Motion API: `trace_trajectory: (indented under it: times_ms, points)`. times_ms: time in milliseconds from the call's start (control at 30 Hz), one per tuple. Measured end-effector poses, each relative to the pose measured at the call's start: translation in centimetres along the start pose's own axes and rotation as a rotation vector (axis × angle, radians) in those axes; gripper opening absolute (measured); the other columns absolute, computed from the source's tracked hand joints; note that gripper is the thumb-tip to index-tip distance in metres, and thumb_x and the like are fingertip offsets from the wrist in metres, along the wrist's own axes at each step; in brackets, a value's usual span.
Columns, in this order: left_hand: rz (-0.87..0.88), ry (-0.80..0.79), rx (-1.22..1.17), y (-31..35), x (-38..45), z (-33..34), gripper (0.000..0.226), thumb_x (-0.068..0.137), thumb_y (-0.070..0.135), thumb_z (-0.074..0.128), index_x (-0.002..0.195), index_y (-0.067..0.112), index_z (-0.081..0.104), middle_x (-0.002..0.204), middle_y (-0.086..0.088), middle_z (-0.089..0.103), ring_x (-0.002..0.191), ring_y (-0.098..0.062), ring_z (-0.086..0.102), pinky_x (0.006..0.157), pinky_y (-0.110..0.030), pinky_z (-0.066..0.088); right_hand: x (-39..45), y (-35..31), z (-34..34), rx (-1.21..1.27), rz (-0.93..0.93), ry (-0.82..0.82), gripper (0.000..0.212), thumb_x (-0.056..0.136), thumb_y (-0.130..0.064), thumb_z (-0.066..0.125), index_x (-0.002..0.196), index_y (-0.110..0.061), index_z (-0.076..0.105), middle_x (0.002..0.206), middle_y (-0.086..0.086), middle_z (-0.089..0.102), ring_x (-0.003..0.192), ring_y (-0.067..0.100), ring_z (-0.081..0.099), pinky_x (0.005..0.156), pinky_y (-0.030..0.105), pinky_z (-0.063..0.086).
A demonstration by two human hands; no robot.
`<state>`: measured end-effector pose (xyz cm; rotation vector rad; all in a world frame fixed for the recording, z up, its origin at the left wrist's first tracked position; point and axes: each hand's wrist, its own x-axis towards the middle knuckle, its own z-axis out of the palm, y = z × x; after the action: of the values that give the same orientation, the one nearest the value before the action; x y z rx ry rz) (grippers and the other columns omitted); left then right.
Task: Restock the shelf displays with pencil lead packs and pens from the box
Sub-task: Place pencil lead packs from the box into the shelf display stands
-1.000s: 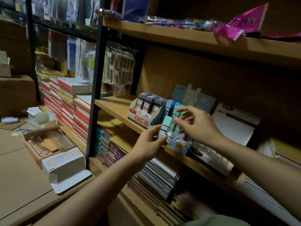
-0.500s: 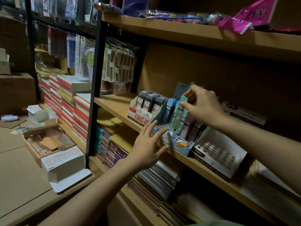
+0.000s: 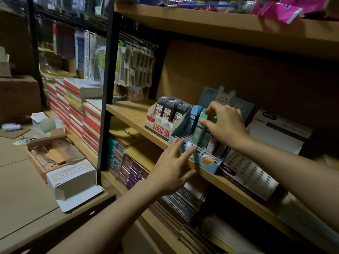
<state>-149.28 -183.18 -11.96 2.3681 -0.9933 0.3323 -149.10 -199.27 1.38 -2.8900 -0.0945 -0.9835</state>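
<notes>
A blue slotted display tray point(image 3: 209, 163) with a rabbit backing card stands on the middle wooden shelf point(image 3: 132, 114). My right hand point(image 3: 224, 125) pinches the top of a green pencil lead pack point(image 3: 200, 131) standing in the tray's slots beside blue and pink packs. My left hand point(image 3: 172, 167) is spread open, its fingertips touching the tray's front left edge. A white display box of black lead packs point(image 3: 168, 114) stands just left of the blue tray.
An open white carton point(image 3: 71, 178) and a brown cardboard box point(image 3: 49, 153) lie on the cardboard-covered surface at left. An empty white holed display point(image 3: 251, 175) sits right of the blue tray. Notebooks fill the lower shelf; a black upright post point(image 3: 108, 88) borders the shelf.
The green pack passed from my left hand to my right hand, which moved it up and set it into the tray. My left hand opened and dropped to the tray's front edge.
</notes>
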Motion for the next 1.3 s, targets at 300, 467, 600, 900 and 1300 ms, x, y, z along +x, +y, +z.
trace_trajectory:
  times_ms: [300, 467, 600, 900, 1300]
  points:
    - [-0.019, -0.098, 0.004, 0.2, -0.4, -0.5, 0.083, 0.093, 0.049, 0.052, 0.150, 0.047, -0.008, 0.158, 0.004, -0.027, 0.145, -0.017, -0.023, 0.121, -0.042, 0.002, -1.1, -0.1, -0.3, -0.184, -0.030, 0.053, 0.046, 0.080, -0.044, 0.073, 0.120, -0.022, 0.064, 0.115, 0.004, 0.050, 0.109, 0.023, 0.046, 0.091, 0.039, 0.034]
    - [-0.015, 0.064, -0.080, 0.6, -2.9, -1.9, 0.072, 0.093, 0.038, 0.059, 0.151, 0.038, 0.016, 0.161, 0.003, 0.004, 0.146, -0.016, 0.005, 0.117, -0.036, 0.018, -4.2, -1.8, -0.9, 0.104, -0.061, 0.201, 0.034, 0.087, -0.029, 0.067, 0.119, -0.019, 0.060, 0.113, 0.002, 0.051, 0.102, 0.017, 0.052, 0.090, 0.029, 0.036]
    - [-0.241, 0.044, -0.415, 0.1, -6.5, -2.0, 0.035, 0.093, 0.033, 0.059, 0.127, 0.028, 0.051, 0.122, 0.006, 0.060, 0.112, -0.006, 0.057, 0.093, -0.027, 0.052, -9.2, -4.6, 0.7, 0.339, -0.152, 0.087, 0.015, 0.089, -0.021, 0.064, 0.104, -0.021, 0.062, 0.104, -0.007, 0.054, 0.090, 0.002, 0.050, 0.077, 0.012, 0.039]
    - [-1.044, -0.286, -0.692, -4.6, -22.2, 4.5, 0.012, 0.092, 0.009, 0.062, 0.081, 0.015, 0.060, 0.075, -0.005, 0.060, 0.060, -0.011, 0.055, 0.053, -0.020, 0.047, -25.6, -8.4, 12.2, 0.279, -0.372, -0.851, 0.027, 0.089, -0.024, 0.063, 0.115, -0.019, 0.060, 0.116, -0.002, 0.050, 0.104, 0.014, 0.053, 0.084, 0.017, 0.038]
    - [-1.676, -0.027, -0.660, -4.4, -33.1, 18.8, 0.034, 0.086, 0.022, 0.072, 0.116, 0.011, 0.059, 0.110, -0.011, 0.067, 0.097, -0.023, 0.066, 0.086, -0.037, 0.056, -34.0, -12.0, 26.5, 0.284, -0.073, -1.430, 0.076, 0.076, -0.021, 0.083, 0.140, -0.013, 0.045, 0.135, 0.009, 0.055, 0.123, 0.025, 0.053, 0.098, 0.031, 0.046]
